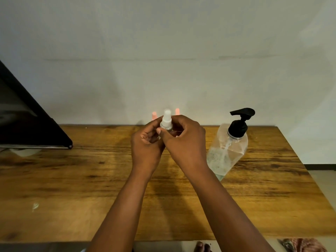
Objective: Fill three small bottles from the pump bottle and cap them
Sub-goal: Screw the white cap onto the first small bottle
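- A bare foot [201, 246] shows on the floor below the near table edge, with a reddish cloth [303, 245] further right at the bottom corner.
- Both forearms reach up over the wooden table [72, 179] to its far middle, where the hands meet above the surface.
- The left hand [146, 142] curls round the body of a small clear bottle [166, 126] from the left, fingers bent and wrapped on it.
- The right hand [183, 137] comes in from the right; its thumb and fingers pinch at the bottle's neck, just under the white spray cap [167, 118] (whether the cap is fully seated cannot be told).
- The bottle stands upright in the hands, cap uppermost and clear of the fingers.
- Behind the hands, two pink caps [177, 112] poke up near the far table edge; the bottles beneath them are hidden.
- The pump bottle [228, 150] stands on the table just right of the right wrist, clear-walled with a black pump head [241, 119], nozzle pointing left, and partly filled with clear liquid.
- A dark slanted panel [27, 120] sits at the far left of the table.
- A small pale scrap [35, 206] lies near the left front.
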